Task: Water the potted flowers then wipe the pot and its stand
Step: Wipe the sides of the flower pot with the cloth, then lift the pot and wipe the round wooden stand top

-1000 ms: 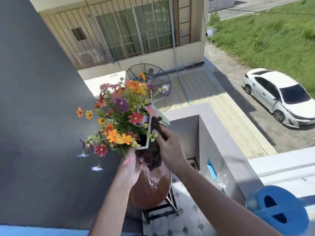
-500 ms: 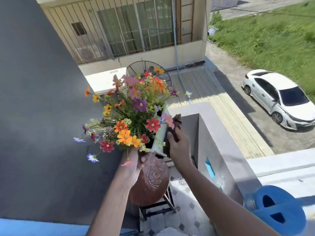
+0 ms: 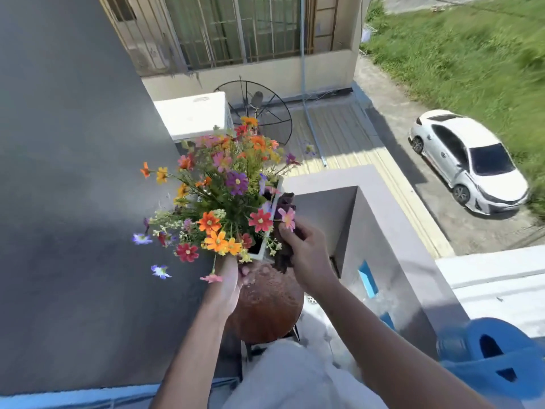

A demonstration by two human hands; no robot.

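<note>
Both bare forearms are reaching forward and up from the bottom of the view, converging toward the middle. The left hand [image 3: 229, 286] is lying with its palm turned inward and its fingers curling around to the right, the fingertips [image 3: 246, 274] showing pale at the front. The right hand [image 3: 306, 255] is sitting a little higher and to the right, wrist bent, knuckles facing the camera, its fingers and thumb [image 3: 287, 234] pinching closed on a dark cloth [image 3: 284, 259].
</note>
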